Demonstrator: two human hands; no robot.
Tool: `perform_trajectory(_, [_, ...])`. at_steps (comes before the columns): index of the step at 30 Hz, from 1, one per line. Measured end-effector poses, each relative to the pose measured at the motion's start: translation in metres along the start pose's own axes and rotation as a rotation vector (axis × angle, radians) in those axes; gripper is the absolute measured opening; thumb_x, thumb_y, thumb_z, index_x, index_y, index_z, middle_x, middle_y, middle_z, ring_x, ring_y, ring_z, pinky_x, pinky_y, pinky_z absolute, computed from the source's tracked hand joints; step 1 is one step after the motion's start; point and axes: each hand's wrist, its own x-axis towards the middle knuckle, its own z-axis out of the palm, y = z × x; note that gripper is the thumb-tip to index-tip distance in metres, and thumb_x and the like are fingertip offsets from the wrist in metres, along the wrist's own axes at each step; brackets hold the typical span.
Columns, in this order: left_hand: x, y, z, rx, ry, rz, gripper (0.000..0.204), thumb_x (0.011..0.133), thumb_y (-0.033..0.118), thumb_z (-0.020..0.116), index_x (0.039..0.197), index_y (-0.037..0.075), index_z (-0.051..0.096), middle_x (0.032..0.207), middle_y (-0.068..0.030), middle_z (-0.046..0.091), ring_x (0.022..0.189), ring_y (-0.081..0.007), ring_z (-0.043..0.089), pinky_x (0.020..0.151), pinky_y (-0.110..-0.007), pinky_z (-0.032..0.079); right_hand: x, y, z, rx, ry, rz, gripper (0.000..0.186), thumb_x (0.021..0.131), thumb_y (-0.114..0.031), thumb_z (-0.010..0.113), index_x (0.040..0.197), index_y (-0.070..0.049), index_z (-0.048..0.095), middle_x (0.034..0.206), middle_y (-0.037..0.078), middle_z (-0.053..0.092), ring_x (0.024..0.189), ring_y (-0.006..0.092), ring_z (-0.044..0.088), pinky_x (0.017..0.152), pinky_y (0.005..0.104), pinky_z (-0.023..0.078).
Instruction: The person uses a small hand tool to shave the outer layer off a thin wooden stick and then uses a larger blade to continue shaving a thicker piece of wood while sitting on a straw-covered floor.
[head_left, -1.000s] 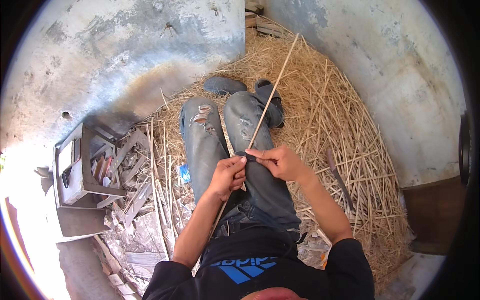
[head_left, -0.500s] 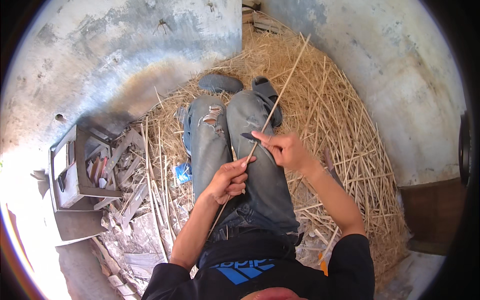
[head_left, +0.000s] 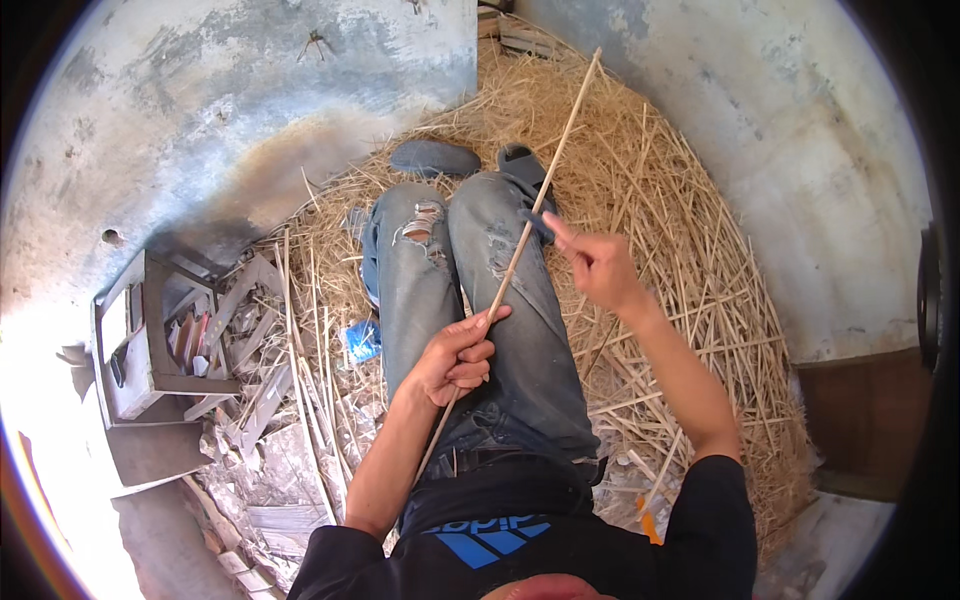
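L hand (head_left: 460, 360) gripping thin stick (head_left: 560, 150) slanted over jeans (head_left: 412, 300), R hand (head_left: 602, 268) pinching small dark tool (head_left: 540, 228) by it (mostly hidden, idk what), boxy frame (head_left: 195, 384) w/ junk off left, straw (head_left: 690, 240), 2 slippers (head_left: 435, 157), walls (head_left: 780, 180) cut off.

Strong daylight is glaring white left of the box-like frame (head_left: 195, 384) while fisheye distortion is bending the wall (head_left: 760, 150) far to its right.

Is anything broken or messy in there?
Yes. The left leg of the jeans has a ragged hole near the knee. Loose scraps lie jumbled at the left, and the wall behind is patchy with a brownish stain. The long stick in the left hand looks unbroken.
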Motion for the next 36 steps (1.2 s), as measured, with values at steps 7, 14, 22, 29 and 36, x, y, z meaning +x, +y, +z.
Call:
perform_trajectory(7, [0.004,-0.002,-0.002,0.014,-0.021,0.008,0.039,0.113,0.029,0.045,0.146,0.01,0.052,0.063,0.0064,0.031,0.042,-0.001,0.027,0.037,-0.018,0.02,-0.01,0.009,0.004,0.046,-0.066,-0.172,0.018,0.084,0.004,0.063,0.097,-0.001,0.075,0.115,0.013,0.074,0.068,0.0246,0.073,0.062,0.0308,0.057])
perform_trajectory(14, [0.004,0.0,-0.001,0.009,-0.007,-0.002,0.04,0.113,0.029,0.044,0.146,0.008,0.05,0.063,0.0061,0.031,0.043,-0.0016,0.028,0.037,-0.019,0.021,-0.019,0.005,0.004,-0.006,-0.313,-0.224,0.052,0.083,-0.001,0.062,0.131,-0.021,0.073,0.071,0.013,0.068,0.057,0.0259,0.065,0.055,0.0347,0.051])
perform_trajectory(22, [0.01,-0.001,-0.011,-0.026,-0.082,-0.007,0.047,0.113,0.035,0.042,0.146,0.002,0.047,0.064,0.0058,0.033,0.042,-0.0026,0.028,0.037,-0.02,0.022,-0.022,-0.01,0.0,0.11,-0.398,-0.109,0.042,0.092,0.003,0.063,0.131,-0.012,0.072,0.079,0.02,0.071,0.061,0.0183,0.067,0.06,0.0294,0.05])
perform_trajectory(29, [0.006,-0.005,-0.014,0.003,-0.095,-0.011,0.049,0.113,0.032,0.042,0.143,-0.006,0.047,0.063,0.0046,0.034,0.043,-0.0031,0.029,0.038,-0.02,0.023,-0.013,-0.019,-0.021,0.272,-0.193,0.239,0.033,0.101,-0.017,0.066,0.131,-0.003,0.07,0.075,0.004,0.068,0.065,0.0065,0.053,0.062,0.0247,0.045])
perform_trajectory(36, [-0.005,-0.007,0.002,0.373,0.048,0.1,0.044,0.113,0.031,0.042,0.129,-0.007,0.057,0.062,0.0043,0.036,0.046,-0.0033,0.029,0.041,-0.02,0.024,-0.009,-0.005,-0.011,0.275,-0.074,0.412,0.035,0.106,-0.031,0.059,0.097,0.001,0.072,0.062,0.002,0.058,0.057,0.0118,0.054,0.055,0.0306,0.041])
